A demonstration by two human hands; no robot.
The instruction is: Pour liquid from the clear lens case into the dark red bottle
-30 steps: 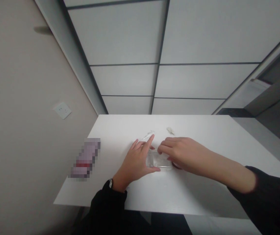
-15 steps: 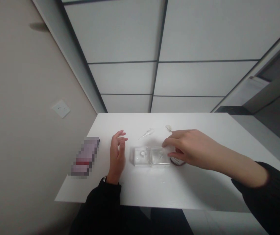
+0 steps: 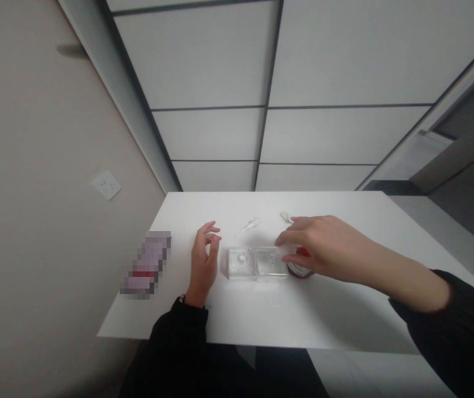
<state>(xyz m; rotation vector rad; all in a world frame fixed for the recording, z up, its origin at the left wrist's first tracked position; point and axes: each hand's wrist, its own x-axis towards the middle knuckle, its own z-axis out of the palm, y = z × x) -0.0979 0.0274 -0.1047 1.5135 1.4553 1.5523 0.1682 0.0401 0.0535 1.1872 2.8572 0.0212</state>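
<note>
My left hand [image 3: 204, 261] hovers left of a clear plastic box [image 3: 240, 275], fingers loosely curled and apart, with nothing in it. The box has two square halves side by side; a small clear round piece [image 3: 243, 258] sits in the left half. Over the box's right end reaches my right hand [image 3: 313, 243], its thumb and forefinger spread, the fingertips close to the box's edge. Whether they touch it I cannot tell. Under that hand is a round container [image 3: 300, 271] with a dark side and some red showing, mostly hidden.
A clear pipette-like piece [image 3: 248, 226] lies behind the box. Another small clear piece [image 3: 285, 216] is farther right, partly behind my right hand. At the table's left edge rests a blurred pinkish flat object [image 3: 147, 262]. The white table [image 3: 237, 320] ends near my body.
My left hand has shifted slightly right, closer to the box. More red shows between my right thumb and forefinger. The view has tilted a little; the box lies where it was.
</note>
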